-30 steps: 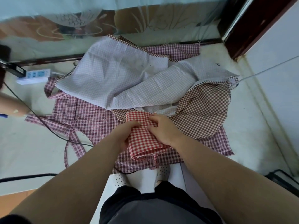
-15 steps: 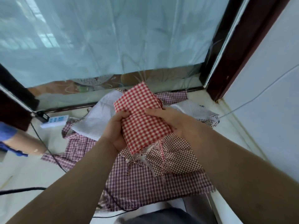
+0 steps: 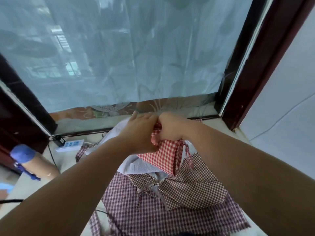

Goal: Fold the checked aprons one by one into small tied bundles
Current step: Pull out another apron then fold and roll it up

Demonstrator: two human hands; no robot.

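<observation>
I hold a red-and-white checked apron [image 3: 163, 155] up in the air in front of me. My right hand [image 3: 172, 127] grips its upper edge in a fist. My left hand [image 3: 139, 132] holds the cloth beside it, its fingers over the top edge and partly hiding it. The lower part hangs loose, and a strap [image 3: 176, 159] dangles from it. Underneath, on the floor, lie a brown checked apron [image 3: 192, 188], a purple checked apron [image 3: 136, 212] and a pale checked one [image 3: 136, 166].
A frosted glass door [image 3: 119, 57] with dark frames fills the back. A white power strip [image 3: 70, 144] and its black cable [image 3: 51, 155] lie at the left. Another person's arm [image 3: 34, 164] with a blue sleeve reaches in at the left. A white wall [image 3: 289, 108] stands right.
The red apron has come up from the pile into the air. Its compact fold has loosened, with the cloth and a strap now hanging. Both hands have shifted to its top edge.
</observation>
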